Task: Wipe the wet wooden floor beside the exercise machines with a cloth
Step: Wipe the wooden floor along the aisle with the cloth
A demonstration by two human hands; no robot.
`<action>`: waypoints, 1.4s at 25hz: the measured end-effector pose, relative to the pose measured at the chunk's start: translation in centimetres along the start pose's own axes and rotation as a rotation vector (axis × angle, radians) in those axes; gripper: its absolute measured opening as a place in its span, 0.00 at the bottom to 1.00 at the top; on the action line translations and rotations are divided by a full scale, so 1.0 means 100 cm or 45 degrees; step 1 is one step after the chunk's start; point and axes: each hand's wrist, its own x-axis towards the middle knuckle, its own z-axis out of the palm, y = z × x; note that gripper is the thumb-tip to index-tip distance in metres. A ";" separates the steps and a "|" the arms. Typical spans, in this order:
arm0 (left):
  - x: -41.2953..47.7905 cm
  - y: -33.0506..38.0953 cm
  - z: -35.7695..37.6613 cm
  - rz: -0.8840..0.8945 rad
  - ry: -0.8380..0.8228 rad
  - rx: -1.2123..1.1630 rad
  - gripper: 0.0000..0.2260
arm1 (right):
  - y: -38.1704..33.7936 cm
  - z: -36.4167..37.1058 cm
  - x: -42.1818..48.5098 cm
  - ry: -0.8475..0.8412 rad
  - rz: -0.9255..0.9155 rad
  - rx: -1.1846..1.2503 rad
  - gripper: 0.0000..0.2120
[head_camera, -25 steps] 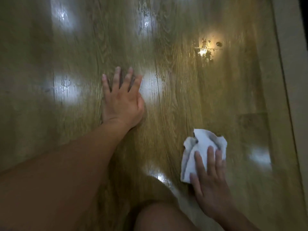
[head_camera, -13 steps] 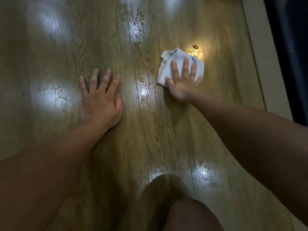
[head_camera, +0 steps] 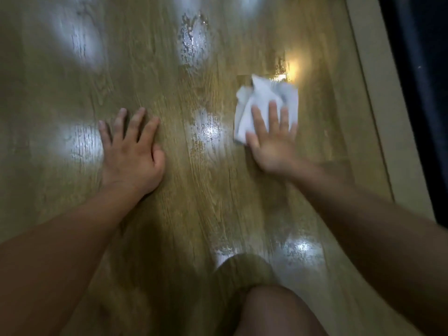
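**Step.** Wiping is in hand, judged from the right hand (head_camera: 274, 144) pressing the cloth (head_camera: 264, 98) flat to the floor (head_camera: 194, 202). Hand and cloth are both blurred. Much looks left to do: wet glare shows at 12 o'clock (head_camera: 194, 42), at centre (head_camera: 206, 129) and at 5 o'clock (head_camera: 298, 248).

**Next move.** It likely calls for steady downward pressure and a sweep toward 9 o'clock, across the centre patch. The left hand (head_camera: 132, 154) would carry the body's weight.

**Cloth.** White and crumpled, it lies on the floor at 1 o'clock of the view. It is near the pale strip (head_camera: 378, 105) at 3 o'clock but apart from it. Its near part lies under the right fingers (head_camera: 272, 112). The rest juts past the fingertips toward 12 o'clock.

**Right fingers.** Straight and slightly spread, they press on the cloth. The palm sits at the cloth's 6 o'clock edge.

**Left hand.** Flat on bare floor at 9 o'clock, well apart from the cloth. Its fingers are spread and hold nothing.

**Knee** (head_camera: 271, 309). At 6 o'clock.
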 end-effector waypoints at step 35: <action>0.073 0.129 0.012 0.265 -0.287 0.066 0.31 | 0.115 -0.066 0.085 -0.164 0.351 0.020 0.35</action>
